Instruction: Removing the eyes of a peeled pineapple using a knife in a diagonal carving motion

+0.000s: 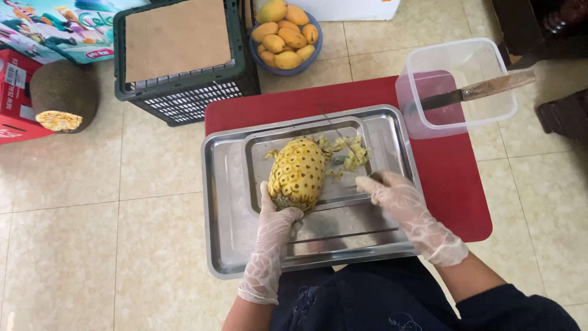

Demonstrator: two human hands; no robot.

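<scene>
A peeled yellow pineapple (298, 171) with dark eyes lies on a small steel tray (257, 153), which sits inside a larger steel tray (223, 202). My left hand (275, 217), in a clear glove, grips the pineapple's near end. My right hand (395, 196), also gloved, rests on the small tray's right rim and closes on a small dark tool that is mostly hidden. Pale pineapple scraps (349, 153) lie just right of the fruit.
The trays sit on a red table (453, 178). A clear plastic tub (456, 86) with a wooden-handled knife (484, 91) across it stands at the back right. On the floor: a dark crate (184, 61), a bowl of mangoes (285, 34), a cut jackfruit (61, 98).
</scene>
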